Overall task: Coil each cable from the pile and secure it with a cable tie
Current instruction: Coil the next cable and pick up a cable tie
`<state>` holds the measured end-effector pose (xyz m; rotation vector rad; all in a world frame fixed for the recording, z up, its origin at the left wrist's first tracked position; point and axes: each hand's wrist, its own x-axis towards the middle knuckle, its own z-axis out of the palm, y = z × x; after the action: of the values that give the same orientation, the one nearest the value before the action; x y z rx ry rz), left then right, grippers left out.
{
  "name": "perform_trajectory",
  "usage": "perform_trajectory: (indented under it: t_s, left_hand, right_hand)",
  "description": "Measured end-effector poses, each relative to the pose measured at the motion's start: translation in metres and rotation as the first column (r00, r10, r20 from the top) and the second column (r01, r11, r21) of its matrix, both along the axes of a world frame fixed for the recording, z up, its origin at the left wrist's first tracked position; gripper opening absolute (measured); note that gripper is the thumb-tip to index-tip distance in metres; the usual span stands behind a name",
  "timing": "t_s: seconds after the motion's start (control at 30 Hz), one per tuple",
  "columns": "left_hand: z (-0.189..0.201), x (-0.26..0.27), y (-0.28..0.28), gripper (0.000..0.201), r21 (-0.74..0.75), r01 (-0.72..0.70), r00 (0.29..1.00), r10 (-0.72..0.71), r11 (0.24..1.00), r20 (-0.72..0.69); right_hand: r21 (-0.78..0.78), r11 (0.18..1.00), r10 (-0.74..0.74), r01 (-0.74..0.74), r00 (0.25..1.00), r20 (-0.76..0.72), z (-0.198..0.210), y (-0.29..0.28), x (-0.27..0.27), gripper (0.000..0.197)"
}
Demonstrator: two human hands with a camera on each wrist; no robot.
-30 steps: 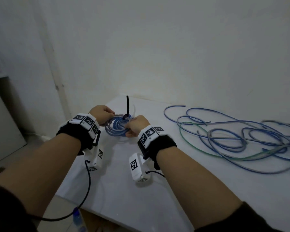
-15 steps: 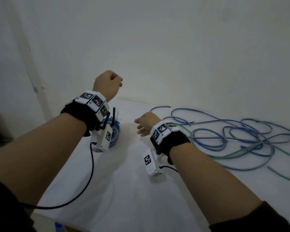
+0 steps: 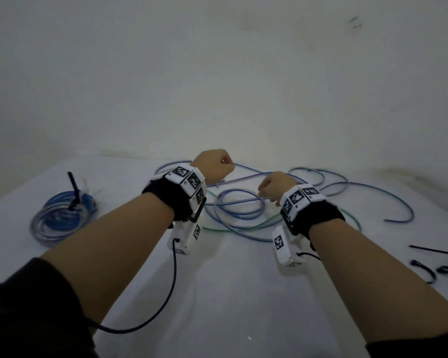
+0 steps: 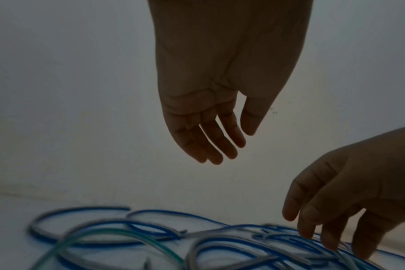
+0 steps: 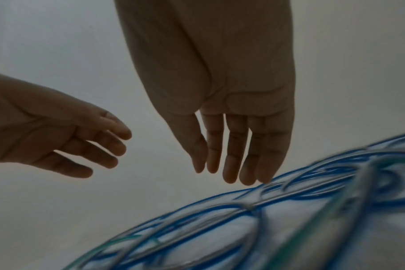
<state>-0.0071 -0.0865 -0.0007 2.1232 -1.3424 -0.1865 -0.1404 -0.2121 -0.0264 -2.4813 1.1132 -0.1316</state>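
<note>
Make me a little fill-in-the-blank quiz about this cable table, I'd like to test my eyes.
1. The coiled cable at the far left is bound with a ____ tie.
2. Among the loose blue cables runs one ____ cable.
3. The left hand holds ____.
4. The spare ties lie by the table's ____ edge.

Missing words: black; green; nothing; right
</note>
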Motion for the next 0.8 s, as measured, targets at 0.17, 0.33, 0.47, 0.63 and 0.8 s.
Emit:
perform_trajectory:
  t_s: [0.17,0.33,0.47,0.63,0.8]
  left_hand:
    - [-0.019,-0.033,-0.035,0.021,0.184,0.130,0.987,-0.144,0.974,0.065]
    - [-0.037,-0.049,-0.048,0.024,0.342,0.190,0.971,-0.228,0.920,0.073]
    - [-0.041,-0.050,-0.044,0.032,0.515,0.199,0.950,-0.292,0.834,0.106]
    - [-0.042,-0.033,-0.029,0.036,0.681,0.192,0.906,-0.395,0.707,0.154]
    - [-0.045,-0.021,-0.023,0.022,0.650,0.171,0.870,-0.423,0.741,0.254]
  right_hand:
    - [0.035,0.983,0.183,-0.180,0.967,-0.179,-0.010,-0.024,-0.048,0.037]
    - [0.035,0.958,0.285,-0.284,0.937,-0.201,-0.021,-0.029,-0.057,0.028]
    - [-0.067,0.971,0.223,-0.228,0.972,-0.076,-0.025,-0.037,-0.058,0.013]
    - [-0.116,0.978,0.169,-0.172,0.985,-0.038,-0.027,-0.043,-0.057,0.012]
    - [-0.132,0.976,0.169,-0.172,0.985,-0.036,-0.028,-0.037,-0.053,0.018]
